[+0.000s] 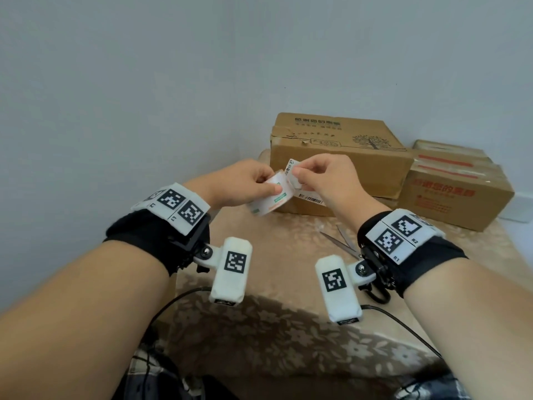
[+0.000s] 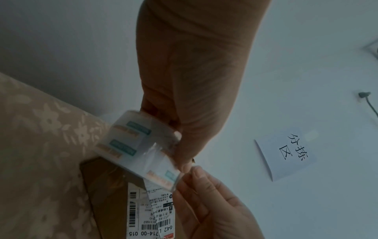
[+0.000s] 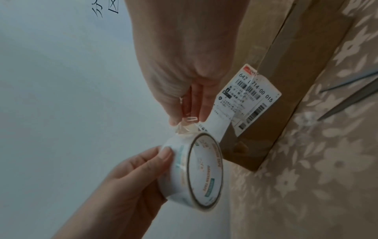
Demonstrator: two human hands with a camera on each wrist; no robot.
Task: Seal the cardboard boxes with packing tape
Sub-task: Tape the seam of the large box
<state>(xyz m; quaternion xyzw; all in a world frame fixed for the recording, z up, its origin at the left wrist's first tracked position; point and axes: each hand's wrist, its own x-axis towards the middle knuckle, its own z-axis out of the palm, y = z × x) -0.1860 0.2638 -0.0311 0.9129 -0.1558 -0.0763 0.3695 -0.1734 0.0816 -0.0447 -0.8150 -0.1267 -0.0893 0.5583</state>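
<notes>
Roll of packing tape (image 1: pixel 266 197): white wrapper with teal and orange labels, clear film, held in the air above the table (image 1: pixel 288 327), just in front of the large cardboard box (image 1: pixel 340 157). Left hand (image 1: pixel 242 183) grasps the roll around its rim. Right hand (image 1: pixel 323 174) pinches the crumpled free end of the tape (image 3: pixel 187 125) at the top of the roll; a paper slip (image 1: pixel 289 166) sticks up between the hands. The large box bears a shipping label (image 3: pixel 253 97) with barcodes. Two smaller boxes (image 1: pixel 455 186) stand stacked to its right, touching it. Scissors (image 1: pixel 343 241) lie on the floral cloth near the right wrist. Wall directly behind boxes; open tabletop toward the person.
</notes>
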